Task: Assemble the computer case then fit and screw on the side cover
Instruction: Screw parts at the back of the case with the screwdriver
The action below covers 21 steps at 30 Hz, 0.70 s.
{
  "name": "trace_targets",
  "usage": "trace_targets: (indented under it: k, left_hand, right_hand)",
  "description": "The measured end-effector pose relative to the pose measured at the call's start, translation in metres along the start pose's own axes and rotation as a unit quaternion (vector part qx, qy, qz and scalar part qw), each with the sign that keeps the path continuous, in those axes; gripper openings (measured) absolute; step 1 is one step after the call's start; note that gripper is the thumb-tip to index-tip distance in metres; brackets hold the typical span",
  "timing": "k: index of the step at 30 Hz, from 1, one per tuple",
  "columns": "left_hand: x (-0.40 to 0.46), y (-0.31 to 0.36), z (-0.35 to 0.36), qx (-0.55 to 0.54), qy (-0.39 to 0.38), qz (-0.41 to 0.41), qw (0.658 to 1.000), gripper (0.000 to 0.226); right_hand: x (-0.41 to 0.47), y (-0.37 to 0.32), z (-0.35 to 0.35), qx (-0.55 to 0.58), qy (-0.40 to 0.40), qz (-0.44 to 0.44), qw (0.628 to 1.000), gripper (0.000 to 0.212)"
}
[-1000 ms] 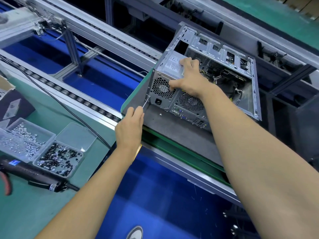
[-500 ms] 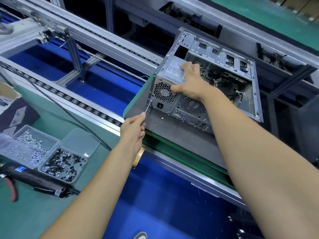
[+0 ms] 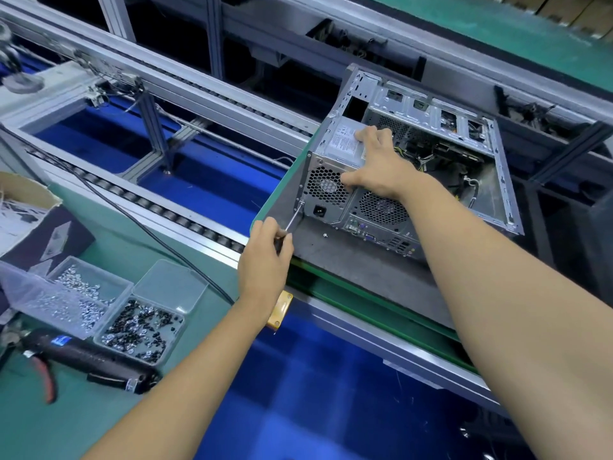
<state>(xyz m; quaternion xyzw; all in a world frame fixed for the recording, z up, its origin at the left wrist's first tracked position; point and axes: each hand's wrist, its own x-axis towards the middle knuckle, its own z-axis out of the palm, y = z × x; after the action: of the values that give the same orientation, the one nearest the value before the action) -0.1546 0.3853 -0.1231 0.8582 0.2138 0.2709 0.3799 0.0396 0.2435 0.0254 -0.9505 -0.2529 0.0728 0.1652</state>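
- The computer case (image 3: pixel 431 154) lies on its side on a grey pad (image 3: pixel 348 263) on the conveyor, open side up, rear panel facing me, side cover not yet on.
- I judge it heavy and stiff: sheet steel with a power supply (image 3: pixel 343 144) inside. The edges look thin and likely sharp, so I would take it by the frame rails, not the fan grilles.
- My right hand (image 3: pixel 378 167) rests on the power supply, fingers spread over its top and thumb against the rear grille, bracing it.
- My left hand (image 3: pixel 265 257) grips a screwdriver (image 3: pixel 293 218), fingers curled round the handle, tip at a screw on the rear panel's left edge.
- A loose screw (image 3: pixel 325 234) lies on the pad just beside the case; small and easily knocked off.
- On the green tabletop (image 3: pixel 109 227) to my left: trays of screws (image 3: pixel 109 313), an electric driver (image 3: pixel 89 360) and its cable (image 3: pixel 159 240), well apart from the case.
- Wires inside the case could snag the cover.
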Motion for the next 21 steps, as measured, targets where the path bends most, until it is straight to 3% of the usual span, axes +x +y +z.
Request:
trace_targets:
  k: [2, 5, 7, 9, 10, 12, 16, 21]
  left_hand:
    - [-0.004, 0.004, -0.002, -0.135, -0.02, -0.091, 0.986, 0.015]
    - [-0.016, 0.008, -0.008, -0.227, -0.051, -0.14, 0.962, 0.016]
    - [-0.023, 0.013, -0.01, -0.291, -0.095, -0.154, 0.94, 0.012]
    - [-0.029, 0.018, -0.011, -0.371, -0.132, -0.201, 0.897, 0.012]
    - [-0.031, 0.022, -0.011, -0.409, -0.14, -0.225, 0.873, 0.014]
    - [-0.031, 0.026, -0.011, -0.447, -0.135, -0.244, 0.85, 0.017]
    - [-0.017, 0.031, -0.013, -0.464, -0.135, -0.207, 0.851, 0.013]
    - [0.005, 0.033, -0.008, -0.335, -0.204, -0.084, 0.916, 0.012]
  right_hand:
    - [-0.001, -0.002, 0.002, -0.023, 0.01, -0.002, 1.0, 0.09]
    - [-0.004, -0.004, 0.004, -0.051, 0.08, -0.02, 0.995, 0.081]
    - [-0.014, -0.008, 0.01, -0.068, 0.227, -0.076, 0.969, 0.062]
    - [-0.038, -0.013, 0.031, -0.021, 0.384, -0.116, 0.916, 0.044]
    - [-0.054, -0.016, 0.049, 0.024, 0.414, -0.125, 0.901, 0.04]
    - [-0.089, -0.017, 0.097, 0.111, 0.361, -0.139, 0.915, 0.036]
    - [-0.12, -0.004, 0.154, 0.189, 0.127, -0.074, 0.971, 0.034]
    - [-0.115, 0.008, 0.166, 0.07, 0.124, -0.062, 0.988, 0.018]
